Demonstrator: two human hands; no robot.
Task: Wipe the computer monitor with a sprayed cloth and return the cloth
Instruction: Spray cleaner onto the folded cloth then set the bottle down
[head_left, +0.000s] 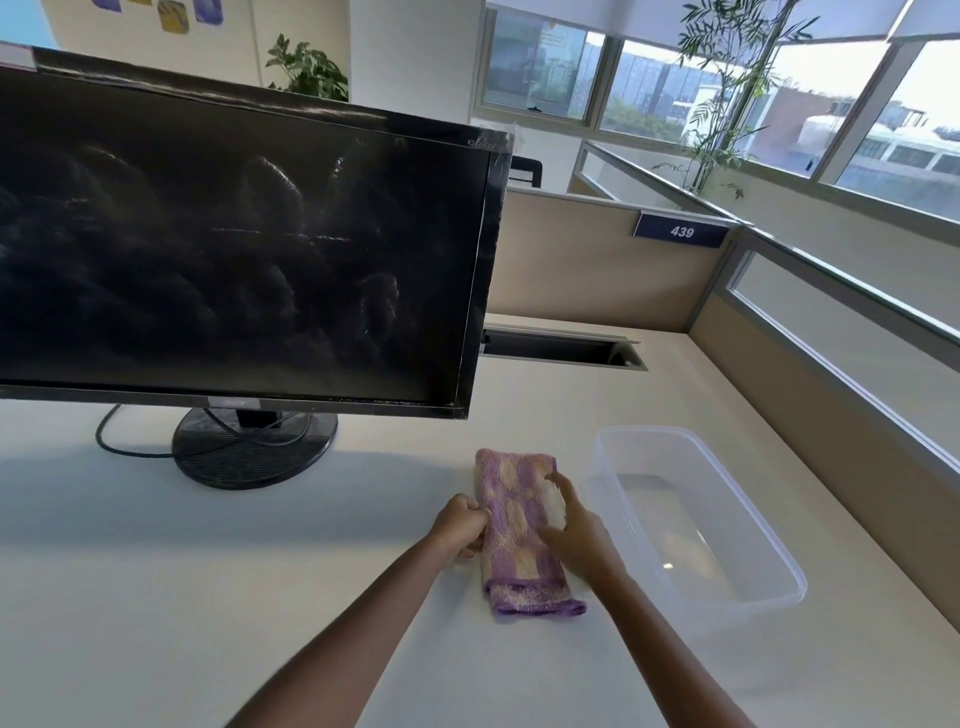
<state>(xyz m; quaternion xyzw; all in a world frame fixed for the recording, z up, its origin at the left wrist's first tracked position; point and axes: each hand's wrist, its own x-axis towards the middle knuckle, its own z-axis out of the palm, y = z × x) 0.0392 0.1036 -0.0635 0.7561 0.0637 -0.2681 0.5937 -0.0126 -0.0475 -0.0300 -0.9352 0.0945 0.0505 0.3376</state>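
Observation:
A folded purple and cream cloth (514, 525) lies flat on the white desk (156, 597), in front of the monitor's right end. My left hand (460, 527) pinches the cloth's left edge with curled fingers. My right hand (576, 535) rests on the cloth's right side, fingers spread and fairly straight. The black monitor (234, 249) stands at the left on a round base (254, 447); its dark screen shows curved wipe streaks.
A clear plastic container (769, 545) sits on the desk just right of the cloth. A black cable (111, 447) loops by the monitor base. A cable slot (561, 348) opens at the desk's back. Beige partitions (597, 270) bound the back and right sides.

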